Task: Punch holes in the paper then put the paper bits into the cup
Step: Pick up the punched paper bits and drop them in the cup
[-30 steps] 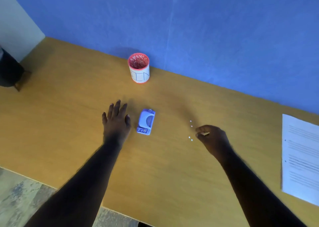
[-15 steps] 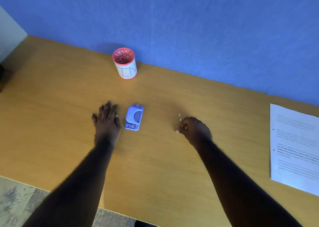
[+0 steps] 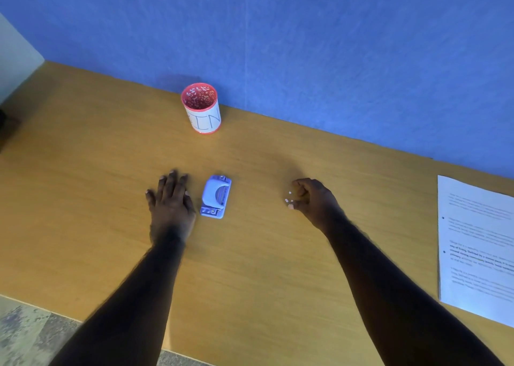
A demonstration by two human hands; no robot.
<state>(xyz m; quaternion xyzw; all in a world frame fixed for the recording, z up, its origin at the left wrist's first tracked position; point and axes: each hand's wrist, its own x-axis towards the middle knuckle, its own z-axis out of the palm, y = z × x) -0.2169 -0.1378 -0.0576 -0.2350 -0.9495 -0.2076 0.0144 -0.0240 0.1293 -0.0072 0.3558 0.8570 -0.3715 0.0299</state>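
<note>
Blue wall (image 3: 333, 45); wooden table (image 3: 83, 198); perhaps-stone floor (image 3: 25, 335)

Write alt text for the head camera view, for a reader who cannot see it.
A person's right hand curls its fingertips around tiny white paper bits on a wooden table, while the left hand lies flat beside a small blue hole punch. A red cup stands by the blue wall, and printed paper lies far right.

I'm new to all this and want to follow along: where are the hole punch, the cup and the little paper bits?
hole punch (image 3: 215, 196): head view, on its blue top lever.
cup (image 3: 205, 121): head view, on its white lettered side.
paper bits (image 3: 286, 200): head view, on one white dot by the right hand's fingers.
</note>
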